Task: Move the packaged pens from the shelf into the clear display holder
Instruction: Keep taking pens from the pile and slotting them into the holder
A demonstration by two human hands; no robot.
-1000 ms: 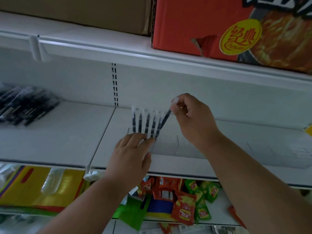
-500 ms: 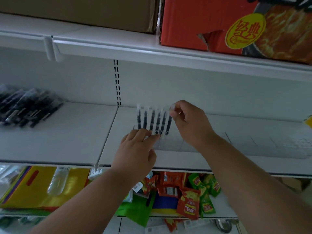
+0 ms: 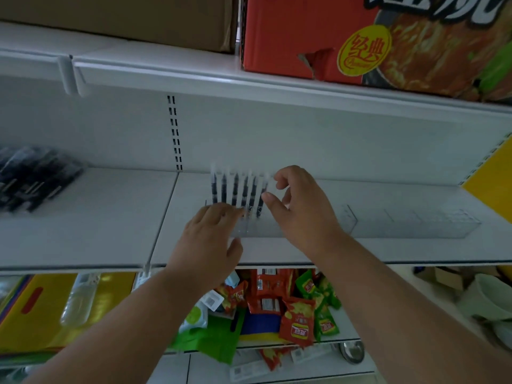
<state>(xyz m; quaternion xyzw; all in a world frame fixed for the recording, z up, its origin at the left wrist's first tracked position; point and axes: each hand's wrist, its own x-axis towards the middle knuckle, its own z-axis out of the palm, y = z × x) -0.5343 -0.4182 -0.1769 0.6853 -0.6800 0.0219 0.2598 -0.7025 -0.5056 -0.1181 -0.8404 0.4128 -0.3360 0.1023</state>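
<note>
The right hand has let go of the last pen, its grip now loose and empty; six stand upright in the clear display holder; the left hand seemingly steadies it, fingers flat.

Shop, white retail shelving, snack packets, stock cartons

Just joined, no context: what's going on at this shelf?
A person is stocking packaged pens into the clear display holder. A row of pens stands upright at its left end. The left hand rests open against the holder's front; the right hand is open beside the last pen. More pens lie on the shelf, left.
</note>
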